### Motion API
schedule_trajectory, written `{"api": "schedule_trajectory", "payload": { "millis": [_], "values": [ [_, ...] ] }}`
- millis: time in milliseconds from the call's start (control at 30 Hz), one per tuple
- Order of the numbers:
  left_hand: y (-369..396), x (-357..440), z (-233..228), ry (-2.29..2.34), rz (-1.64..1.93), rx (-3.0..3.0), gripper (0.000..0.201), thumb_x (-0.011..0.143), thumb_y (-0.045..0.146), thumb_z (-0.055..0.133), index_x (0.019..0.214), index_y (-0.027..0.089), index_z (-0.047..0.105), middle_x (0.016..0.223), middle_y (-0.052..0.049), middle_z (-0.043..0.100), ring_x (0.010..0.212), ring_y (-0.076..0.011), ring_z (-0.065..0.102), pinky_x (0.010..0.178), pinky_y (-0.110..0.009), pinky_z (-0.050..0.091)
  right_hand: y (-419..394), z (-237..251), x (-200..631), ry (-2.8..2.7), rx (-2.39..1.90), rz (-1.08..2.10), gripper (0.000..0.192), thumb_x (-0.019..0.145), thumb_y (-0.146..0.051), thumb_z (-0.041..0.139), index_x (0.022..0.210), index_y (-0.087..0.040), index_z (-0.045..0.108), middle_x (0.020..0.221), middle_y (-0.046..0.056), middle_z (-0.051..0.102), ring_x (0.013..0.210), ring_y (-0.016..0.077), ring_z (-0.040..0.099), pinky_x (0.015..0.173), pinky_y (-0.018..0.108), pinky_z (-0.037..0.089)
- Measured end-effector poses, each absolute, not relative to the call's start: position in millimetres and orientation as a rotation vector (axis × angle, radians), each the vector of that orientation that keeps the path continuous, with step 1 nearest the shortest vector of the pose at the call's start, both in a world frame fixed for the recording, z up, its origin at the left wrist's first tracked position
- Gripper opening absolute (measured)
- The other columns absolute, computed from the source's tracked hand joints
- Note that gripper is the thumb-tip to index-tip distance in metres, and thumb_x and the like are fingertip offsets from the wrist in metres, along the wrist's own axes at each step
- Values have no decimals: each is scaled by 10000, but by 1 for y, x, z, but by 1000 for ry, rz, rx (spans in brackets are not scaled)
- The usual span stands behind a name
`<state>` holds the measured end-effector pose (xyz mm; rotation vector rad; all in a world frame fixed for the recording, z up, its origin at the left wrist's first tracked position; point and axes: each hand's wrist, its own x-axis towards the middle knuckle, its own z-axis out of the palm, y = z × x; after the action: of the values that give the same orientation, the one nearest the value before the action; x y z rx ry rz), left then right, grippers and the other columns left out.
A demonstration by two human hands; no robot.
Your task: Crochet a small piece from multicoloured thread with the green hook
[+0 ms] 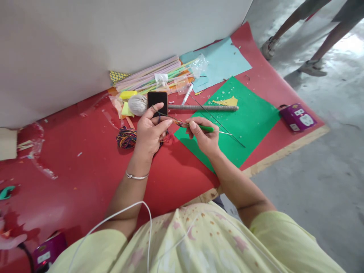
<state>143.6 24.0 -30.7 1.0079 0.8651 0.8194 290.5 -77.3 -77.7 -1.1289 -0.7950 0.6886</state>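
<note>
My left hand (152,131) pinches a strand of multicoloured thread (176,122) between thumb and fingers, with more thread looped over the forefinger. My right hand (203,137) grips a green-handled crochet hook (207,129) whose tip meets the thread between the two hands. Both hands hover over a red mat (85,163). A tangled bundle of the same coloured thread (126,137) lies on the mat just left of my left hand. A black phone (157,99) stands behind my left hand.
A green paper sheet (250,117) lies under my right hand, with a grey stick (204,108) and thin wires on it. Behind are a ball of white yarn (137,104), long pastel straws (150,74) and light blue paper (224,60). A purple box (297,116) sits right. Another person's legs (309,41) stand on the concrete floor.
</note>
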Motion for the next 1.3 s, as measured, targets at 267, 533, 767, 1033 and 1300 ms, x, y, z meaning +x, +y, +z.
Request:
{"api": "schedule_trajectory", "payload": {
  "millis": [267,533,767,1033,1300],
  "values": [
    [25,144,-33,872,834,990,708,619,177,920,1279,201,667,737,53,748,390,-29,435,367,-193,219,-79,-86,292,-1030,-1160,486,157,967,-410,761,1048,-311,853,956,33,843,752,156,747,678,311,635],
    [25,146,-39,893,892,963,645,627,162,906,1236,213,699,726,53,737,417,-25,422,389,-193,226,-82,-82,291,-1253,-1191,256,212,969,-320,754,1159,-347,844,1070,49,874,952,213,813,902,397,671],
    [27,144,-36,840,831,891,578,619,142,869,1172,237,729,699,57,711,429,-26,380,406,-189,223,-82,-84,293,-1290,-1193,311,217,955,-353,773,1158,-344,851,1129,66,872,983,229,818,930,419,677],
    [26,143,-32,763,758,772,536,603,142,875,1117,218,745,695,56,694,422,-11,361,397,-162,213,-76,-86,291,-1008,-1089,577,181,968,-432,757,1096,-362,864,1244,47,841,1105,237,794,852,407,698],
    [17,148,-34,770,700,776,574,604,170,899,1148,233,729,716,59,705,422,-17,381,405,-175,240,-71,-96,289,-775,-993,842,276,892,-545,816,1062,-335,869,1116,34,839,956,198,778,701,321,660]
  ]
}}
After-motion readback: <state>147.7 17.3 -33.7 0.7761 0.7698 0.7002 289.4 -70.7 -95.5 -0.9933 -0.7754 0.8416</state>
